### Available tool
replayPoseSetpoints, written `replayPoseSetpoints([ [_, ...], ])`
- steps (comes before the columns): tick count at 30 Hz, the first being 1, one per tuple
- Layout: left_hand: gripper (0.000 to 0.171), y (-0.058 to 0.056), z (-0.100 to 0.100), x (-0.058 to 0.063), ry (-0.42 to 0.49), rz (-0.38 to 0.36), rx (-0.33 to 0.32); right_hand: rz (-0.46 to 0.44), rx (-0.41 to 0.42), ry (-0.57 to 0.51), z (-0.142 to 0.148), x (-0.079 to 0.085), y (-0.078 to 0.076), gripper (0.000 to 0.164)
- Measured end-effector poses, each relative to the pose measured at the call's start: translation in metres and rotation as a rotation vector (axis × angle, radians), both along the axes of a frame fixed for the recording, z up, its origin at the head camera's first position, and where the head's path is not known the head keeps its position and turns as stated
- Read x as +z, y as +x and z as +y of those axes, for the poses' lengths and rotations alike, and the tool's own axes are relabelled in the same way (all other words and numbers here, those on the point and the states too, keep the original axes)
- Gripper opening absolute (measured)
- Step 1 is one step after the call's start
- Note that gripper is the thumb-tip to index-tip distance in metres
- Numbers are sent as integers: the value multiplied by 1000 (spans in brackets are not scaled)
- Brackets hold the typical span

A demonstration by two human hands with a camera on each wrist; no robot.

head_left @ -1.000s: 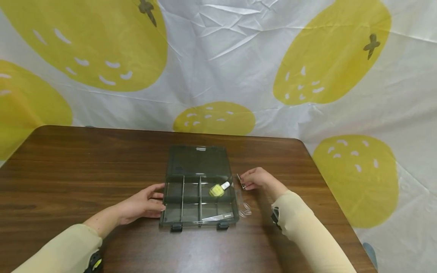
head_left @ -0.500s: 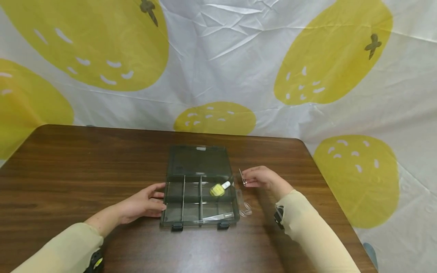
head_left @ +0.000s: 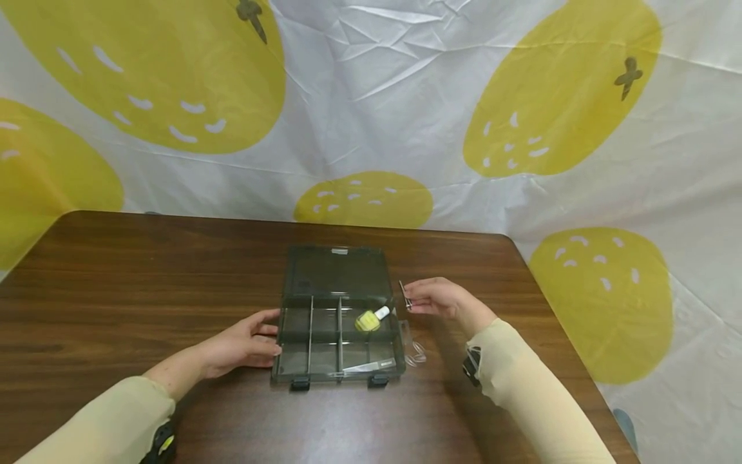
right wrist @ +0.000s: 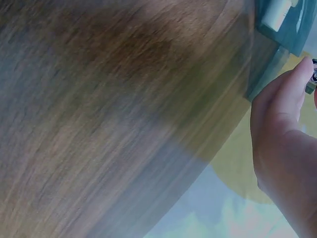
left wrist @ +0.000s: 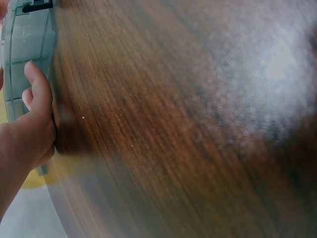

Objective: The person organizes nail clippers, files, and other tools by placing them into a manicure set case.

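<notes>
A smoky clear compartment box [head_left: 294, 357] lies on the table with its lid [head_left: 339, 274] folded back. My left hand [head_left: 240, 345] rests at the box's left side, fingers extended along the wall; the left wrist view shows this hand [left wrist: 34, 121] against the box too. To the right of the box, my right hand [head_left: 443, 299] pinches a small silver nail clipper [head_left: 405, 295] between thumb and fingers, above the table. Inside the box, a yellow nail polish bottle [head_left: 368, 321] with a white cap leans in the back right compartment. Silver tweezers [head_left: 368, 367] lie in the front right one.
Beside the box's right wall lie clear plastic loops [head_left: 415, 354] and a thin clear piece. Two black latches [head_left: 299, 385] stick out from the front edge. Behind the wooden table [head_left: 174, 270] hangs a white curtain [head_left: 377, 116] with yellow fruit prints.
My right hand has risen slightly with the nail clipper, swinging a little right and then back left while the clipper turns. The left hand and the box have stayed put.
</notes>
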State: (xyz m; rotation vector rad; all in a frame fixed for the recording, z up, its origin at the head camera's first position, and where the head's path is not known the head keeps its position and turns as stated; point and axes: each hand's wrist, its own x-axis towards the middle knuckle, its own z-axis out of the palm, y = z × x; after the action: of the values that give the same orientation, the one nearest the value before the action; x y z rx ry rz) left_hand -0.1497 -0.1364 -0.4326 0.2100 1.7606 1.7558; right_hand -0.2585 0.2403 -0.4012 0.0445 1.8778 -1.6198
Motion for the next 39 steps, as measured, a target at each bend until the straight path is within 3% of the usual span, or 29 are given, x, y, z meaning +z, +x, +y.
replayPoseSetpoints([
  [5, 85, 0, 1, 0, 3, -4, 7, -6, 55, -76, 3, -8, -7, 41],
  [8, 85, 0, 1, 0, 4, -6, 6, -9, 23, -19, -7, 5, 3, 41],
  [13, 85, 0, 0, 0, 7, -6, 2, -35, 8, -20, -18, 21, 13, 40],
  [16, 85, 0, 0, 0, 8, -6, 3, -37, 4, -13, -21, 20, 12, 43],
  [23, 85, 1, 0, 0, -1, -4, 1, -12, 89, -93, -15, 1, 2, 37],
  [31, 85, 1, -1, 1, -15, -7, 6, -32, 21, -8, -35, 21, 18, 42],
  [39, 86, 1, -1, 0, -7, -9, 10, -31, 56, -5, -43, 21, 19, 40],
])
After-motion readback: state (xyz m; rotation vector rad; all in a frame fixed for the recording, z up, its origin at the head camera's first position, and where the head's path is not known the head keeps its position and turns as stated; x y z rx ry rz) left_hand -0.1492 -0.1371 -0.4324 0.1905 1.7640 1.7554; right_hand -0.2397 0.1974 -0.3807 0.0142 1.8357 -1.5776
